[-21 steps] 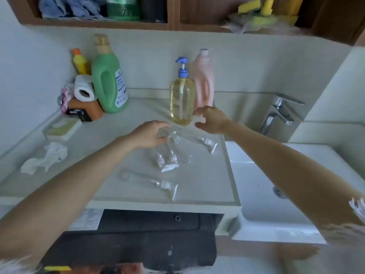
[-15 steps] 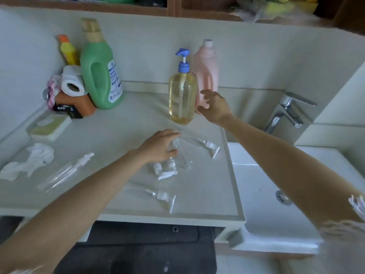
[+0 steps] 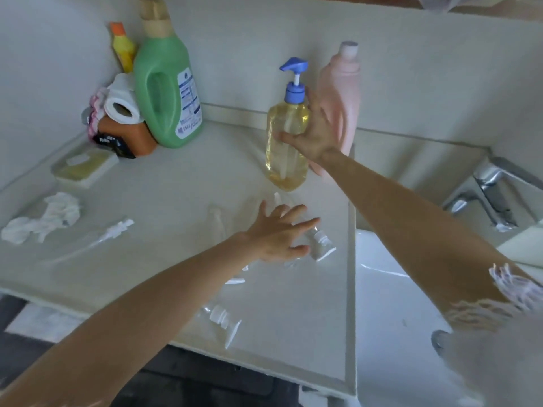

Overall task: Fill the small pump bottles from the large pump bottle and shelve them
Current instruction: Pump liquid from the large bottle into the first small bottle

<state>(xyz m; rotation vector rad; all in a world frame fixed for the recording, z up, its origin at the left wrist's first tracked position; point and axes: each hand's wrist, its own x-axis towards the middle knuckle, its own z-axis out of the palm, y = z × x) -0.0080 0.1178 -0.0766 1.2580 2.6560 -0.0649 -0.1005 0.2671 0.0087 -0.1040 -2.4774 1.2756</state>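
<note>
Fingers of our right hand (image 3: 316,133) curl round the large pump bottle (image 3: 286,136), thumb across its front, gripping the yellow-filled body below the blue pump. It is tilted, near the back of the pale counter (image 3: 182,183), just in front of a pink bottle (image 3: 342,92). Fingers of our left hand (image 3: 279,233) are spread and straight, held low over small clear pump bottles lying on their sides; we cannot tell whether they touch. One small pump bottle (image 3: 320,243) lies by the fingertips, another (image 3: 221,317) near the counter's front edge. A white sink (image 3: 390,318) adjoins on the right. A green jug (image 3: 167,89) stands at back left, crumpled tissue (image 3: 47,217) far left.
</note>
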